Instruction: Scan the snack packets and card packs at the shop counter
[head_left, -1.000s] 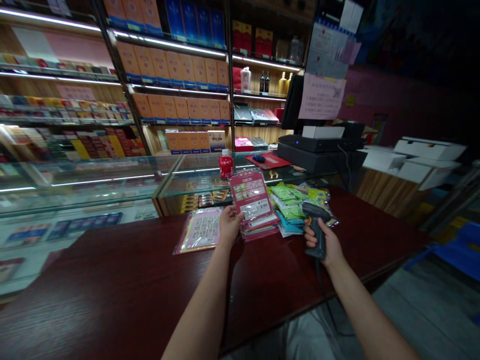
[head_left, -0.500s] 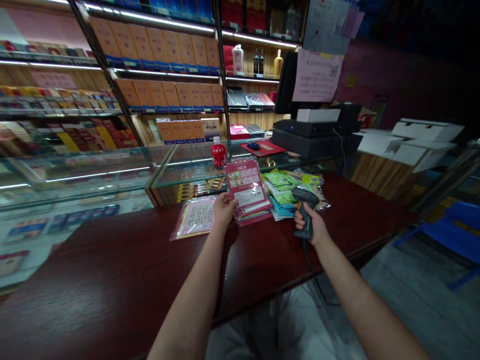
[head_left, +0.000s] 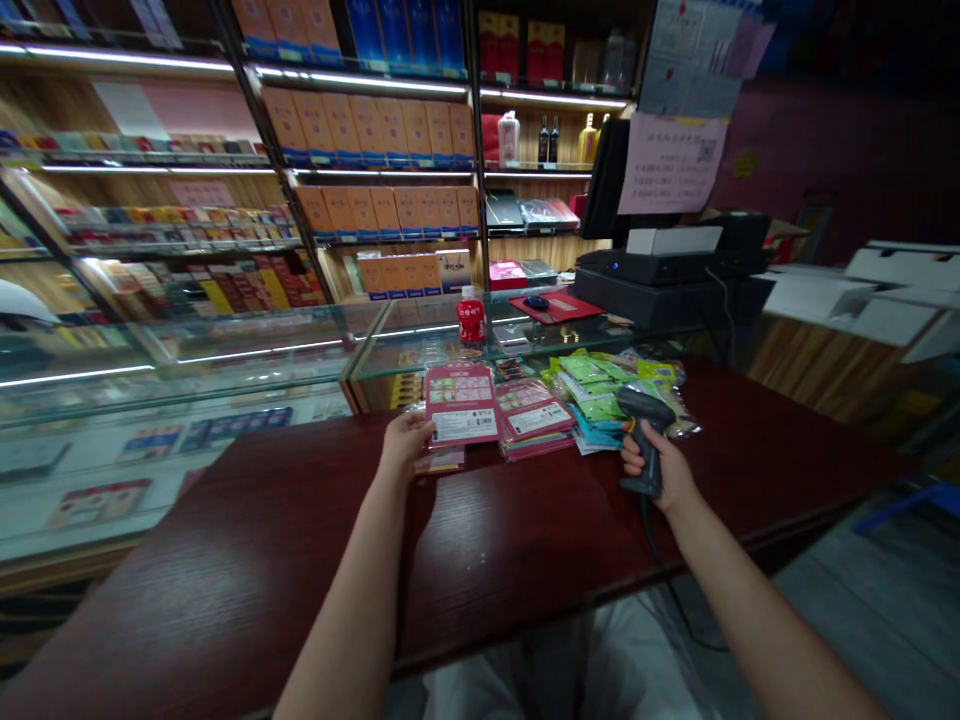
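My left hand (head_left: 406, 446) is closed on the lower left edge of a flat pink packet (head_left: 463, 402), tilted so its printed side with a white barcode label faces me. Beneath it, another flat packet (head_left: 442, 460) on the counter is mostly covered. To its right lies a stack of similar pink packets (head_left: 534, 420). My right hand (head_left: 664, 465) grips the handle of a dark barcode scanner (head_left: 645, 410), its head near green and blue packets (head_left: 592, 385). A cable hangs from the scanner's handle.
The dark wooden counter (head_left: 480, 560) adjoins a glass display case (head_left: 285, 340). A red bottle (head_left: 471, 318) stands on the glass. A monitor (head_left: 606, 180) and black cash-register unit (head_left: 660, 280) are at back right. Lit shelves with boxes (head_left: 412, 130) line the wall.
My left hand has brought the pink packet leftward off the stack, over the packet lying at left. The scanner stays in my right hand. The whole view has shifted leftward.
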